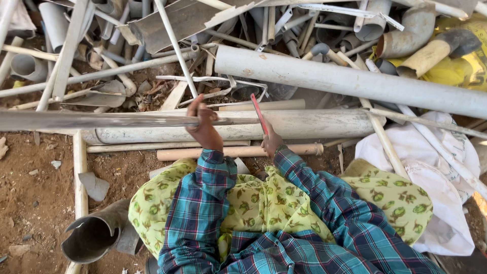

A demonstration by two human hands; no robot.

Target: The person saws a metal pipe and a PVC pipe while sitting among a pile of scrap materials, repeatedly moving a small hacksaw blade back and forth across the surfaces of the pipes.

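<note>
My left hand [204, 127] is closed over the top of a long grey pipe [101, 121] that runs flat across in front of me, its surface dull and dusty. My right hand [271, 141] grips a thin red blade [258, 112], a flat narrow strip that stands tilted with its edge against the same pipe just beside my left hand. Both sleeves are a blue-green checked cloth, and a green-yellow leaf-print fabric [258, 203] lies over my lap. Right behind the pipe I hold lies a thicker off-white pipe [314, 124], round and scuffed, and under it a slim tan tube [238, 151] rests on the red-brown dirt ground [30, 203]. Farther off, a broad pale pipe [355, 81] slants over a heap of offcuts: thin white rods, split pieces, curved elbows and short hollow stubs, all plastic and dusty. At my lower left a dark grey pipe section [99, 236] lies with its open mouth towards me; I cannot tell whether anything is inside. To my right a crumpled white sack [446, 203] lies on the ground, and beyond it a yellow sack [456, 71] sits under bent pipe pieces.
</note>
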